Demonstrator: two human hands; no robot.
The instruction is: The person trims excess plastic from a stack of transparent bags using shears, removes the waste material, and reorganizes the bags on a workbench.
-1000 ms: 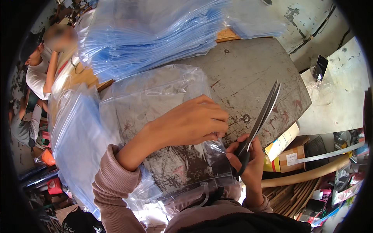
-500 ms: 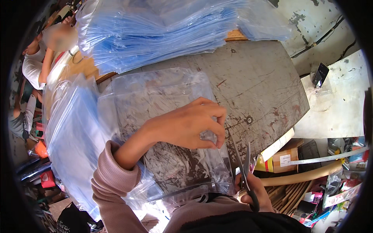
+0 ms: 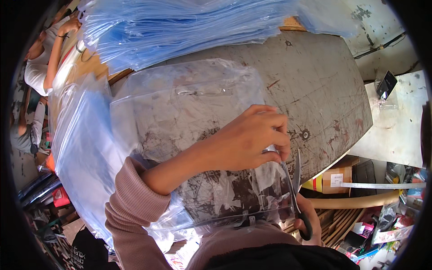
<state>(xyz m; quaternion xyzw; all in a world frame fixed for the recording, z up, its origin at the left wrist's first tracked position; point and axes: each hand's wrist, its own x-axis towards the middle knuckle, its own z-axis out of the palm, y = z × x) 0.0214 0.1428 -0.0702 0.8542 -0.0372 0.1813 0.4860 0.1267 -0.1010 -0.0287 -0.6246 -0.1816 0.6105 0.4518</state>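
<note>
A clear plastic bag (image 3: 166, 112) with seamed edges lies on the scratched grey table, its near side reaching my body. Above its right part, my left hand (image 3: 258, 139) has thumb and fingers pinched on the bag's right edge. My right hand (image 3: 311, 218) grips a pair of scissors (image 3: 298, 198) by black handles, low at the table's right edge. The scissor blades point away from me and stand apart, close beside the edge that my left hand holds. Some of the right hand's fingers are hidden behind the handles.
A thick stack of bluish clear plastic (image 3: 189, 31) lies across the far side. More plastic layers (image 3: 87, 148) hang at the left. A phone (image 3: 386, 84) leans at the far right. Below it are a cardboard box (image 3: 339, 177) and a tan tube (image 3: 355, 201). Another person (image 3: 42, 72) sits far left.
My left hand has moved right, and the bag's right edge has shifted with it. The scissors, still in my right hand, now lie right beside that edge. The view has shifted slightly.
</note>
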